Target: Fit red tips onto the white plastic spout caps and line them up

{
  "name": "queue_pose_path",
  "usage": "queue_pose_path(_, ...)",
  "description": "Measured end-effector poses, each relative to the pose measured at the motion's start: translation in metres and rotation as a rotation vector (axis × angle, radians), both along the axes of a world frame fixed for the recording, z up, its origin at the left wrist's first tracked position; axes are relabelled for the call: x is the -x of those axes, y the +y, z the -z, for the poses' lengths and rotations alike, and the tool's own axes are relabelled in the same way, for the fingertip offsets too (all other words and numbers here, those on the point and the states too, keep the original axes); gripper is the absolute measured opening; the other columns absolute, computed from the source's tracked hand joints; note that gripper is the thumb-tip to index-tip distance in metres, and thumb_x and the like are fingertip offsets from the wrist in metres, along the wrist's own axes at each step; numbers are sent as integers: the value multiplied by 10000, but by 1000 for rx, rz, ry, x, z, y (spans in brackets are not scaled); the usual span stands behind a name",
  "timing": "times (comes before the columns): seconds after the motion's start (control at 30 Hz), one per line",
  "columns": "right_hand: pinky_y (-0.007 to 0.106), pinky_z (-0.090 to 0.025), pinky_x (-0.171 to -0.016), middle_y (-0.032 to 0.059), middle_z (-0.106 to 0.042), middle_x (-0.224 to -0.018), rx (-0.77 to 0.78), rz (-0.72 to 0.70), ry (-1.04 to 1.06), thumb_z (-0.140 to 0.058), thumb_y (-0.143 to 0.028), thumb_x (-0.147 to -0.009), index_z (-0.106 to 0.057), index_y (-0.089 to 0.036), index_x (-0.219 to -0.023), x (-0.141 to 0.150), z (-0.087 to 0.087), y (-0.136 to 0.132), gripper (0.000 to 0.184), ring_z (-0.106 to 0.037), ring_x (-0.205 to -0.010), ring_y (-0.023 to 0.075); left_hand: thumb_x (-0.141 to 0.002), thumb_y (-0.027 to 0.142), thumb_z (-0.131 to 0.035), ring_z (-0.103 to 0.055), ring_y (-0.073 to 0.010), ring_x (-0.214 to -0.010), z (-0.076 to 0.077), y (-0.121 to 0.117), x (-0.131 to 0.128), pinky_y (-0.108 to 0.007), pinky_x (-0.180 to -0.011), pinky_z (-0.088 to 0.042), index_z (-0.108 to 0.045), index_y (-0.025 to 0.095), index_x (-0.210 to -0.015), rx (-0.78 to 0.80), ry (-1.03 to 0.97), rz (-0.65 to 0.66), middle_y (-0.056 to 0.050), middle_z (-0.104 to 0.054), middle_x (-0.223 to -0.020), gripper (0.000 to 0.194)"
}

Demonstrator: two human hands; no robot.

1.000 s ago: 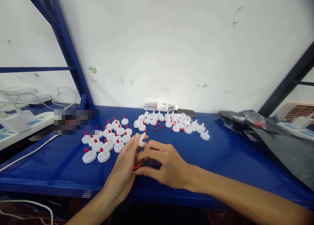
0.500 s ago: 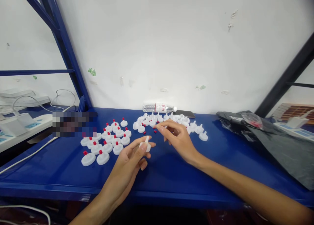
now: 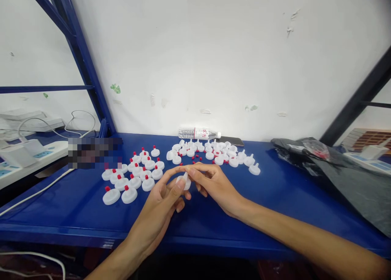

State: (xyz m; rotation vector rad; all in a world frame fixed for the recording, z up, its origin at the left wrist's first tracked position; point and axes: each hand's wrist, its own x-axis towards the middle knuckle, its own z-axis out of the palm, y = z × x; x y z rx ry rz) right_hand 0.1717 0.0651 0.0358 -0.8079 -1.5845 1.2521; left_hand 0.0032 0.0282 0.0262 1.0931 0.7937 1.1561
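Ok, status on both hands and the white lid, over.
Left hand gripping white lid, spout up. Right hand at spout tip, contents hidden. Loose red caps beyond, nothing seen blocking.

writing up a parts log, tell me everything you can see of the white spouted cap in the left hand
The small, white, plastic-looking spouted cap has a round base and a narrow, tapering spout. The left hand pinches its base, keeping the spout upward, above the shiny blue table. Fingertips of the right hand are at the spout's tip, which they hide.
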Motion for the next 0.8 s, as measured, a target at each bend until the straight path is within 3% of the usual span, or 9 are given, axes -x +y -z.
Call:
queue_pose_path(0.3,205,-261,-447,5,-518,-891,77,-78,-24,-612,-560,-953,-795,-258,-1092,0,2,-3,380,-371,-596,67,-971,480,-628,-490,-112,-547,2,-7,-1,-195,-503,-363,-336,299,-1524,-159,184,-83,27,-657,-639,650)
queue_pose_path(0.5,209,-274,-466,14,-539,-897,38,-112,-12,-665,-562,-915,-807,-214,-957,0,-3,-4,378,-381,-608,69,-985,476,-599,-422,-92,-448,5,-7,0,-192,-421,-293,-458,258,-1444,-213,262,-79,23,-637,-605,527)
queue_pose_path(0.8,204,-316,-468,-10,-529,-854,-6,-187,-19,-655,-529,-933,-773,-194,-926,-4,-5,0,355,-423,-572,53,-974,471,-625,-364,-60,-429,4,-8,1,-179,-415,-194,-491,261,-1395,-193,257,-80,45,-613,-559,489)
